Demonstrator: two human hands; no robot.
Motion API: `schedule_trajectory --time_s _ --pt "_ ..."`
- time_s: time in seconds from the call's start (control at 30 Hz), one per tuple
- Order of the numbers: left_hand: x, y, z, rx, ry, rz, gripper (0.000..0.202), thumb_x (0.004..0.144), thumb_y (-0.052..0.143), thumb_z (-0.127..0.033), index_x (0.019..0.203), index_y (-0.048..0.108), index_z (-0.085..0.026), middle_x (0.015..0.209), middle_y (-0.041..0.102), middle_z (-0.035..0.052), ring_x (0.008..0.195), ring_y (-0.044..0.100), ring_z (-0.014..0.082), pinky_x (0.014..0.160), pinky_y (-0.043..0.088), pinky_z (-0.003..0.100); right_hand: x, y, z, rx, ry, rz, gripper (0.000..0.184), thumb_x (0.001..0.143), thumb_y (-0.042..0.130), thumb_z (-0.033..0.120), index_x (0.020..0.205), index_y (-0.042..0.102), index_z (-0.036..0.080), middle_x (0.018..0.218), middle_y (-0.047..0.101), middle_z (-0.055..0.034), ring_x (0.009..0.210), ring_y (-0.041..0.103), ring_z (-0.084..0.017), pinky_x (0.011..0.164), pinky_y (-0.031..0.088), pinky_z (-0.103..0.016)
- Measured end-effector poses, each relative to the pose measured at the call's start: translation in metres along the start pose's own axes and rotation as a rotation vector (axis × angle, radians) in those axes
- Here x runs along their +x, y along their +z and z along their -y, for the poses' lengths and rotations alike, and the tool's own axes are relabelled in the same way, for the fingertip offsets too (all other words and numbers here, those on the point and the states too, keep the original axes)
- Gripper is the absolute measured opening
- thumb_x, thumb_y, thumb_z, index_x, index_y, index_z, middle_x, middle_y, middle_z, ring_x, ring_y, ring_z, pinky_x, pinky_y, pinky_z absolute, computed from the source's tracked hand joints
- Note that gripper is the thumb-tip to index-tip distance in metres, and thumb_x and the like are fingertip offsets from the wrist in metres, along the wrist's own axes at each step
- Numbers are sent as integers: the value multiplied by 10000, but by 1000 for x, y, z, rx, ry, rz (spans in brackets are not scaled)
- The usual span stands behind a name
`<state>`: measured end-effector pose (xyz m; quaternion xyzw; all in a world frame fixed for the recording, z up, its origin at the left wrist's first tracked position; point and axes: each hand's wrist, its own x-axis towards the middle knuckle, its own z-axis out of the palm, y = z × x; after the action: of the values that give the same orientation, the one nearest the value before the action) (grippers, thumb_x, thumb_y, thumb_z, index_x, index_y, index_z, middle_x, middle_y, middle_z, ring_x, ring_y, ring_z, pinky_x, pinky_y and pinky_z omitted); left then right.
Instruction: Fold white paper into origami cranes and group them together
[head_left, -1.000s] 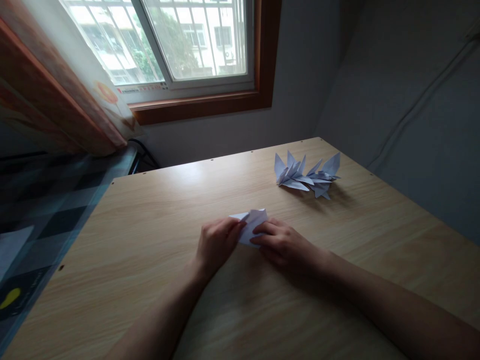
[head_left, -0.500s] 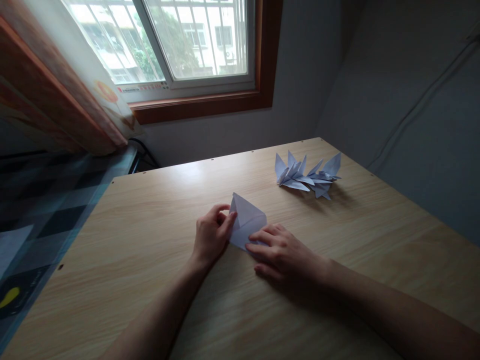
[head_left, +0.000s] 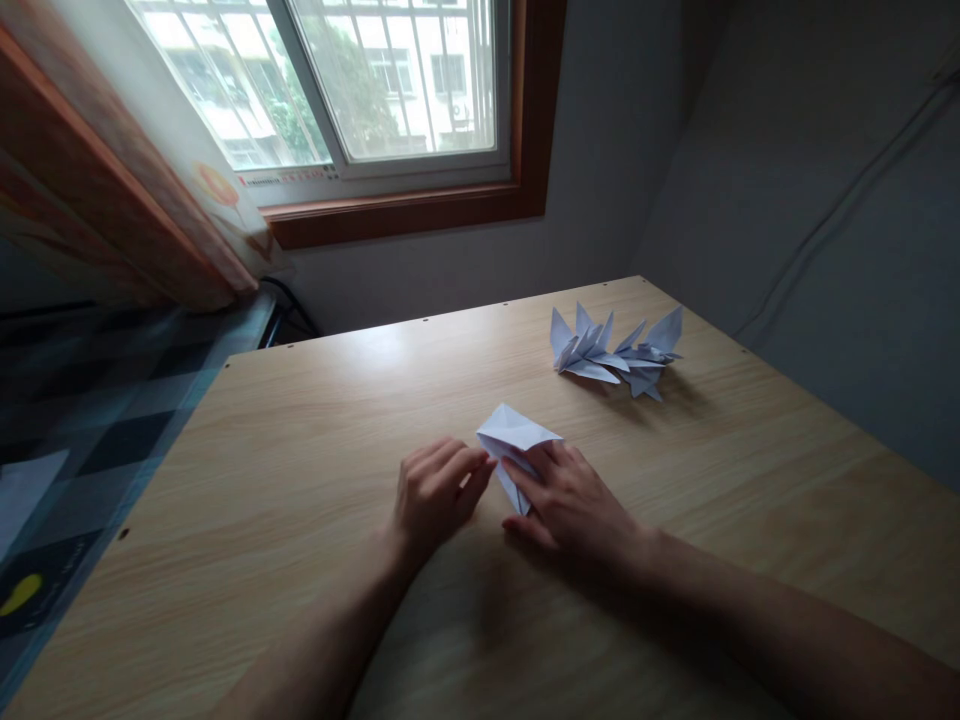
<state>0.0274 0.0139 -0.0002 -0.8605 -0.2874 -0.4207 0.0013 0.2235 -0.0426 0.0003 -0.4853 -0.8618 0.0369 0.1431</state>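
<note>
The paper (head_left: pixel 517 430), its point lower than before and the fold seemingly unsettled, sits over the counter (head_left: pixel 262 480) in the grip of the right hand (head_left: pixel 574 492), the left hand (head_left: pixel 436 492) bunched at its edge, whether pinching I cannot tell.

My remote view is dim, backlit by a bright, washed-out window (head_left: pixel 405 90); glare whitens the table (head_left: pixel 367 345), shadow darkening beneath the right hand (head_left: pixel 566 495).

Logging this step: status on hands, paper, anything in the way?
Right hand on folded paper, partly covering it. Left hand by paper's left edge, contact unclear. White paper cluster farther back right, out of the way.
</note>
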Motion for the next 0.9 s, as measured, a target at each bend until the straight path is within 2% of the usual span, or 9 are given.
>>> schedule_trajectory --time_s 0.1,0.2,0.3,0.47,0.6,0.73,0.9 --pt "1 -1 -5 -6 173 190 153 888 544 -217 758 618 -183 638 628 9 569 546 121 546 418 251 -1 8 -2 -38 34 -65 640 890 573 478 1350 496 41 1421 447 -255 1191 450 -374 990 403 -498" --pt "5 1 -5 12 213 339 172 902 544 -306 939 657 -182 929 722 74 850 659 193 706 501 314 -2 9 -2 -44 41 -75 561 913 549 382 1339 505 20 1444 431 -253 1161 478 -354 996 413 -479" --pt "6 4 -2 36 202 432 232 913 537 -302 1083 637 -181 1145 696 91 1091 632 237 860 504 372 -2 1 -4 -38 38 -32 451 916 512 271 1315 540 62 1395 513 -198 1121 516 -320 979 430 -450" --pt "4 7 -1 56 162 440 196 896 525 -207 1039 659 -204 1143 704 72 1094 644 208 887 497 339 -1 -19 -14 -180 -1 77 356 875 511 112 1219 605 109 1259 630 -168 945 621 -274 799 483 -388" --pt "3 7 -1 32 138 415 173 896 540 -233 1006 673 -216 1124 713 61 1068 657 198 895 496 328 -2 -29 -23 -304 -68 124 291 896 503 76 1158 618 125 1235 644 -175 845 661 -242 646 463 -341" --pt "3 8 -1 29 123 428 146 886 579 -263 989 668 -210 1126 712 51 1074 653 213 892 496 344 1 -32 -31 -363 -143 75 278 895 519 65 1148 623 114 1242 644 -162 837 659 -238 646 445 -342" --pt "3 7 -2 39 120 464 155 889 577 -263 1009 662 -216 1139 700 65 1096 637 205 906 491 334 6 -33 -38 -347 -167 45 176 879 544 38 932 681 134 1036 708 -118 755 625 -200 635 386 -323"
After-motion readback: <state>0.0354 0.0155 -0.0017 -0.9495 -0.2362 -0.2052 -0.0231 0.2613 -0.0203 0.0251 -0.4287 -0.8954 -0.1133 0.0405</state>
